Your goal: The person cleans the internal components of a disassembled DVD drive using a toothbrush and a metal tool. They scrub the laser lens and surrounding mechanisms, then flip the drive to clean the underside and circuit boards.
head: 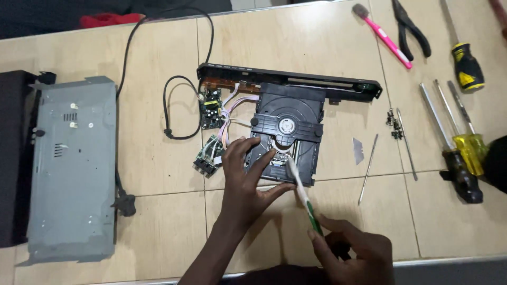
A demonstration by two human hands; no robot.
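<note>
A black disc drive mechanism (289,121) lies on the tiled surface, wired to a small green circuit board (211,108) and a long black front panel (296,80). My left hand (244,182) rests open on the drive's near left edge, fingers spread and pressing on it. My right hand (354,252) grips a green and white toothbrush (303,190). The brush head touches the inner part of the drive near its front opening.
A grey metal chassis (71,169) sits at the left with a black power cord (174,113). At the right lie a pink toothbrush (385,38), pliers (412,26), several screwdrivers (465,153), loose screws (393,124) and a blade (359,150).
</note>
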